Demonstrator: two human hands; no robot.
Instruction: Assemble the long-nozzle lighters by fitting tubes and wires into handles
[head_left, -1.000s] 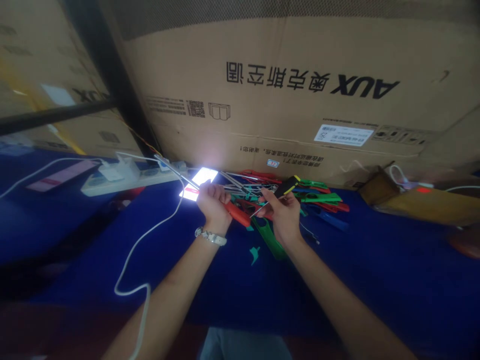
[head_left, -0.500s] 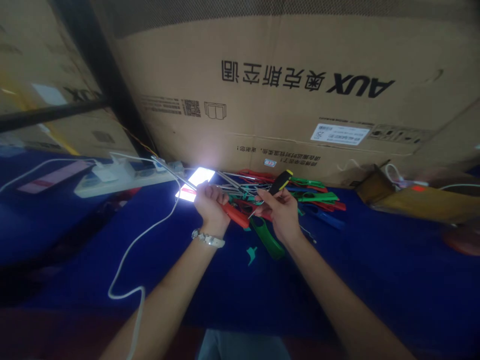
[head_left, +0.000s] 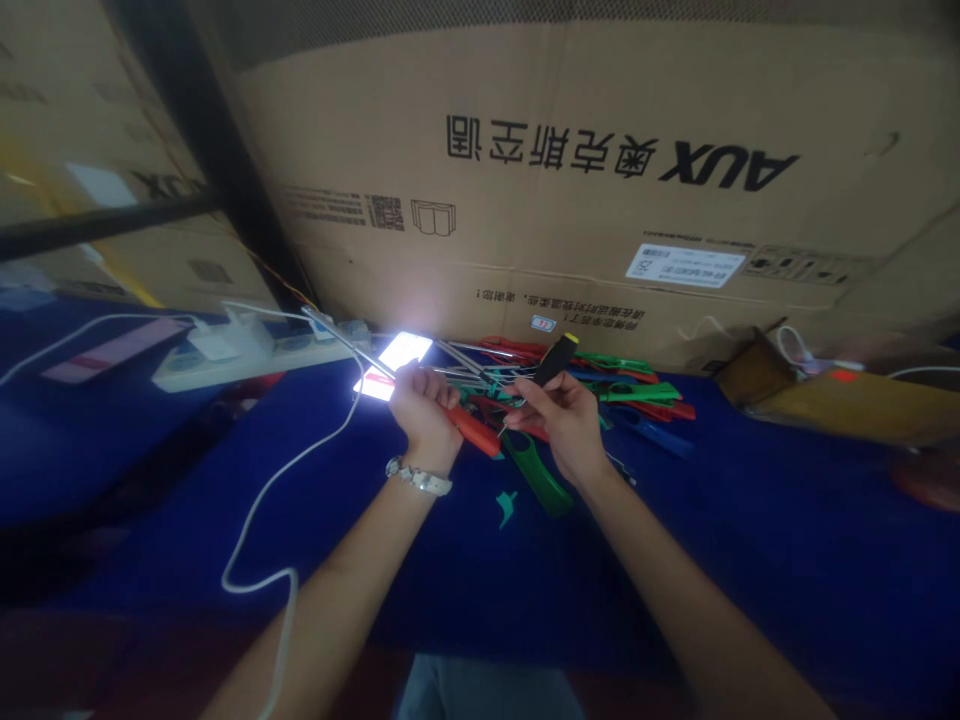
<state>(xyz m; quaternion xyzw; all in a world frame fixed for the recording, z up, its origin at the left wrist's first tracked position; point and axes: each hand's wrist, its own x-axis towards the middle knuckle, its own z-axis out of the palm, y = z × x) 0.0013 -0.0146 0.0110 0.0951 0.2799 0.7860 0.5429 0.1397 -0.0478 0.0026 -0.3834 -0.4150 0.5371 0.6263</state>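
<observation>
My left hand (head_left: 421, 415) is closed around a tool with a red plastic handle (head_left: 478, 434) and a long metal rod (head_left: 345, 340) that points up to the left. In my right hand (head_left: 566, 425), the fingers grip a black and yellow screwdriver (head_left: 556, 360), its handle tilted up and its thin tip down at the red handle's end. Whether the tip touches the handle, I cannot tell. Below my hands lie a dark green plastic handle (head_left: 541, 478) and a small teal plastic piece (head_left: 506, 508).
Behind my hands is a pile of red, green and blue handles (head_left: 634, 390) with metal rods. A glowing phone screen (head_left: 403, 350) and a white power strip (head_left: 176, 371) lie left, with a white cable (head_left: 259, 495). A large cardboard box (head_left: 540, 75) stands behind the blue cloth (head_left: 675, 560).
The screwdriver's handle has tipped slightly left and looks turned, with less yellow showing. My left hand keeps its hold on the red handle. The whole view has shifted a little.
</observation>
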